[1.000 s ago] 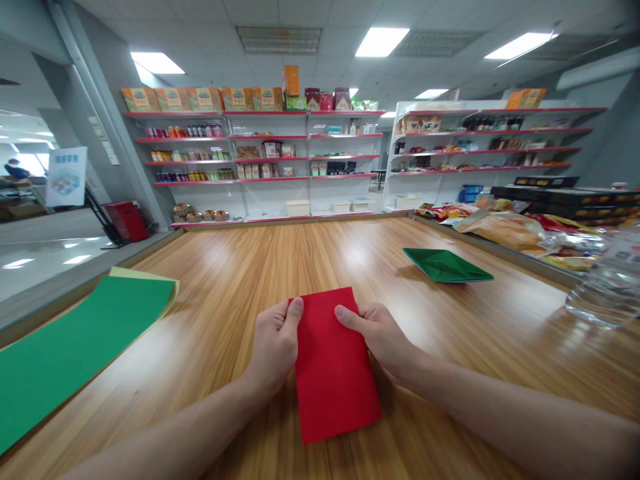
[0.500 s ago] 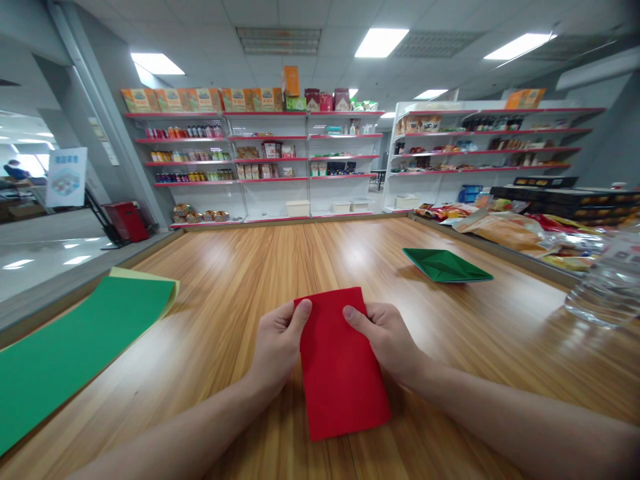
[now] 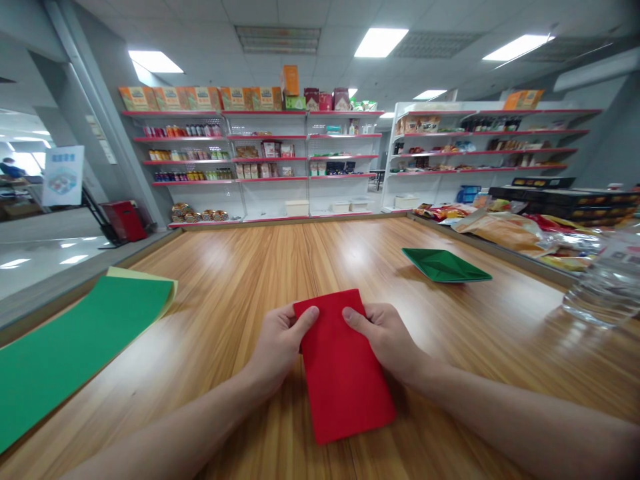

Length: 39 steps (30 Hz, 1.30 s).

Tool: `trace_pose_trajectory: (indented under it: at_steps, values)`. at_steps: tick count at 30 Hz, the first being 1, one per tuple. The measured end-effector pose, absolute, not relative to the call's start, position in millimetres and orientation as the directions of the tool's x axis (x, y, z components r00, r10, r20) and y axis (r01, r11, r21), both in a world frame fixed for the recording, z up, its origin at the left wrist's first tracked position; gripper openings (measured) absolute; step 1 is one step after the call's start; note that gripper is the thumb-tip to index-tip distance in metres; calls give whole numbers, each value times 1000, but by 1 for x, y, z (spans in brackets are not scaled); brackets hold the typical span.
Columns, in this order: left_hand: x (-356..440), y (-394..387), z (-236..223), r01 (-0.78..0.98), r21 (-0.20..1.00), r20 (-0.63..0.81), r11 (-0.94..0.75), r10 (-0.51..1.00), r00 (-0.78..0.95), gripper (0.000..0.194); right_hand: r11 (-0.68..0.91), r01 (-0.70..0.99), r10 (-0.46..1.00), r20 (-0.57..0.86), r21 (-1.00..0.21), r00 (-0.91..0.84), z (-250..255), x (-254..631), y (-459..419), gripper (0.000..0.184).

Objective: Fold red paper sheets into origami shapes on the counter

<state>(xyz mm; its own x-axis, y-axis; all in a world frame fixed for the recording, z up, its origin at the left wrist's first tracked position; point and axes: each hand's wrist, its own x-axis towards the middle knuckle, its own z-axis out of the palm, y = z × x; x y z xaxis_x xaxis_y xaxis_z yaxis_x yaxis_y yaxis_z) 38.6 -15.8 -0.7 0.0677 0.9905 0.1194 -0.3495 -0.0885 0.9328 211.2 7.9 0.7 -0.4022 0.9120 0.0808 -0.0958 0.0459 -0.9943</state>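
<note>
A folded sheet of red paper point(image 3: 345, 380) is held up over the wooden table point(image 3: 240, 280), its top edge tilted away from me. My left hand point(image 3: 283, 340) pinches its upper left side, thumb lying on the front face. On the upper right side, my right hand point(image 3: 390, 337) grips it the same way, with the thumb on top. The fingers behind the paper are hidden. Beyond my right hand, a folded green paper piece point(image 3: 447, 265) with creased facets rests on the table.
At left lie green paper sheets point(image 3: 85, 347) with a yellowish sheet under them, one end curling up. A clear plastic bottle point(image 3: 605, 287) stands at the right edge. Snack packets point(image 3: 510, 233) and black boxes point(image 3: 565, 200) sit past the table's right side. Stocked shelves point(image 3: 265, 159) line the back.
Both hands and the red paper have shifted slightly right. My left thumb has slid a little further in over the paper, and the paper's lower end has swung right.
</note>
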Motion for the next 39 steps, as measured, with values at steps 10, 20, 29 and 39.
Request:
trace_pose_trajectory:
  at_steps: [10,20,29,39]
  values:
    - [39,-18,4,-391,912,127,-122,992,-13,20,111,-45,939,120,-993,-323,-2,205,4,51]
    - [37,-24,7,-255,961,121,-111,993,20,23,204,-62,931,213,-977,-295,-1,209,10,50]
    - [39,-26,5,-311,948,65,-66,998,-11,26,213,-29,915,210,-977,-344,1,210,8,52]
    - [39,-27,9,-370,928,12,-38,997,-72,27,139,-61,872,151,-988,-466,1,210,5,52]
